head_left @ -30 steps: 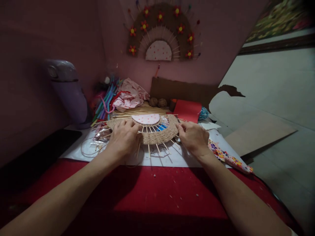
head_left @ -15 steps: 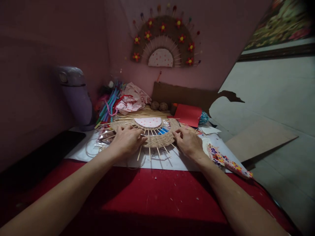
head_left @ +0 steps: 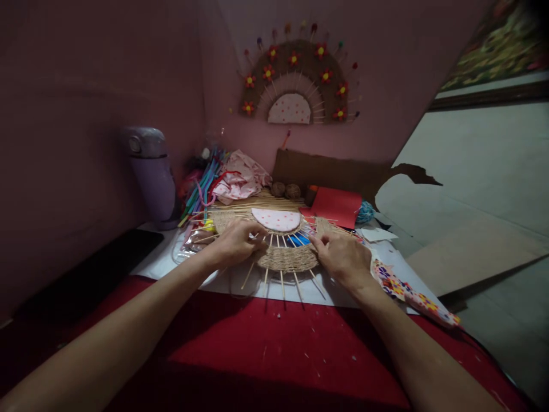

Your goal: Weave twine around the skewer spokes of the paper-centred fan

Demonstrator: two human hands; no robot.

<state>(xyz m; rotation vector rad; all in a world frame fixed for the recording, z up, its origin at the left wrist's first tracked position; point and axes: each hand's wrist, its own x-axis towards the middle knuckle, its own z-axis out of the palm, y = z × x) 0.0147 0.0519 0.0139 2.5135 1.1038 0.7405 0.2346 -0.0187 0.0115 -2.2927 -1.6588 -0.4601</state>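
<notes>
A half-round twine weaving (head_left: 287, 259) on thin wooden sticks lies between my hands, its curved side toward me. At its straight far side sits a white half-circle of fabric with red dots (head_left: 277, 219). My left hand (head_left: 240, 243) grips the woven band on the left, fingers curled over it. On the right, my right hand (head_left: 343, 254) pinches the band's edge between thumb and fingers. Bare stick ends poke out below the band. The fingertips partly hide the places they hold.
A purple bottle (head_left: 152, 177) stands at left, near a black flat object (head_left: 90, 274). Behind are pipe cleaners (head_left: 201, 189), pink dotted cloth (head_left: 242, 174), twine balls (head_left: 285, 190), red sheet (head_left: 337, 206) and cardboard (head_left: 330, 169). Flowered fabric (head_left: 407, 292) lies right. A similar finished piece (head_left: 291, 80) hangs on the wall.
The whole view has shifted, so things appear further right and slightly lower. The weaving looks tipped up a little toward me, with both hands still on it.
</notes>
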